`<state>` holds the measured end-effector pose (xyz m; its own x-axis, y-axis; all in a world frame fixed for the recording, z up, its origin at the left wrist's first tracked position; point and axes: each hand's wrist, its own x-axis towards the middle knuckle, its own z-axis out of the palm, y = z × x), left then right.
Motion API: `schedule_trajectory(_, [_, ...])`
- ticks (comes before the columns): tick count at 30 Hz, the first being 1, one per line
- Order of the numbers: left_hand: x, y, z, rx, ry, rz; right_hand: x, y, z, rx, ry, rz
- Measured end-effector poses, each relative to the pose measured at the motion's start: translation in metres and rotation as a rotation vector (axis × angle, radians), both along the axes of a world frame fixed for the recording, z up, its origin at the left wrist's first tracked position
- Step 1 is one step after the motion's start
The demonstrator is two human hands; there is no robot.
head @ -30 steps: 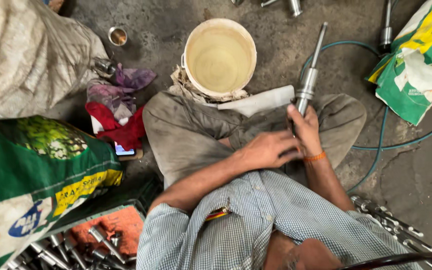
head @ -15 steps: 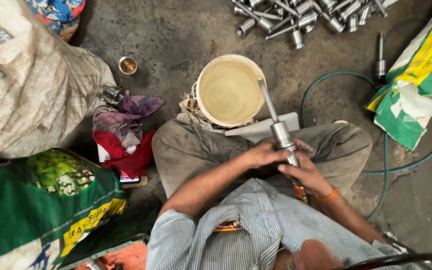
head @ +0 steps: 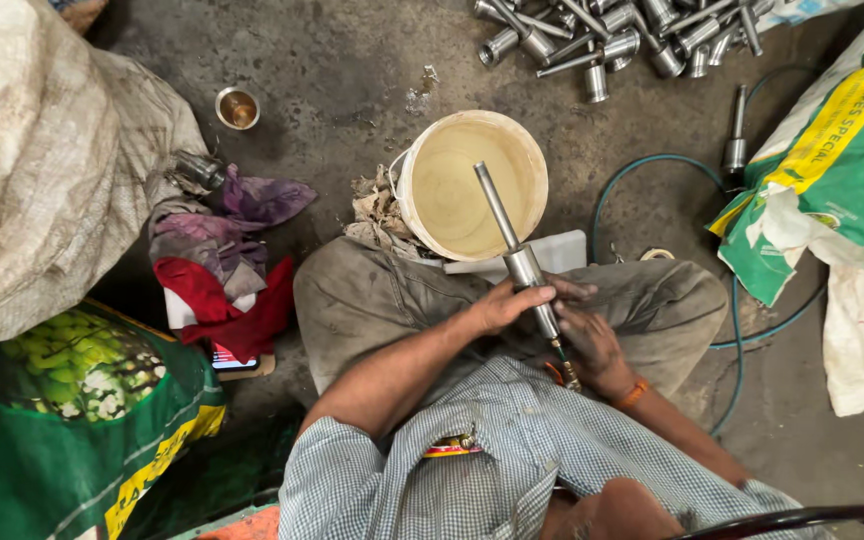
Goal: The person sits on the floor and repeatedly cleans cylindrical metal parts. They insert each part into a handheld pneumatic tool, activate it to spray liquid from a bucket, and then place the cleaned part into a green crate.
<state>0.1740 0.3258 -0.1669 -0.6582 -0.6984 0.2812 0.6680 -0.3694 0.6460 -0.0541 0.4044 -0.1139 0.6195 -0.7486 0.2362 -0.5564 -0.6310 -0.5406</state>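
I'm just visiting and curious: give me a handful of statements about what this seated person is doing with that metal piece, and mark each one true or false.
1. The left hand grips the metal shaft. True.
2. The shaft's free end points over the cream bucket. True.
3. The bucket is full of metal parts. False: no parts show inside it; the pile of metal parts lies on the floor beyond it.
4. The right hand rests on the floor. False: it is at the shaft's lower end, over the lap.
5. The red cloth is draped over the bucket. False: it lies on the floor to the person's left, apart from the bucket.
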Motion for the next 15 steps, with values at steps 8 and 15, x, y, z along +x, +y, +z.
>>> schedule_trajectory(8, [0.007, -0.013, 0.002, -0.115, -0.018, -0.024, 0.004, -0.02, 0.014, 0.012, 0.22, 0.033])
schedule_trajectory(15, [0.007, -0.012, 0.002, -0.063, 0.009, -0.034, 0.01, -0.024, 0.024, 0.059, 0.135, 0.032])
